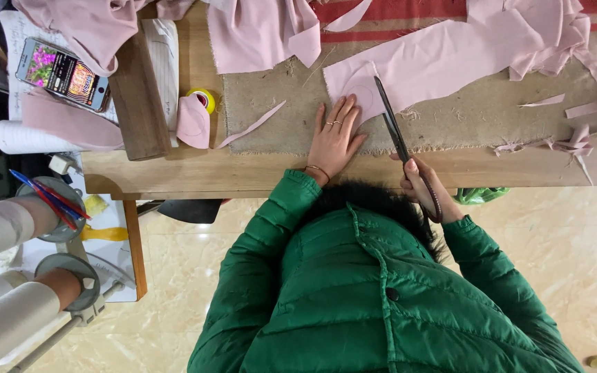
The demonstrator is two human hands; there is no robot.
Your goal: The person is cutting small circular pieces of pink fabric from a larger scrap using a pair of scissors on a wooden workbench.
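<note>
Pink cloth (pixel 443 59): on burlap mat (pixel 271 110) near the counter (pixel 195 173) front edge, pinned flat by released left hand (pixel 333 138). Scissors (pixel 394 124): blades parted at the cloth edge, right hand (pixel 426 190) grip clenched round handles

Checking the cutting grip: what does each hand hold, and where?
The right hand holds the scissors by their handles. The left hand holds nothing, pressing flat on the pink fabric.
</note>
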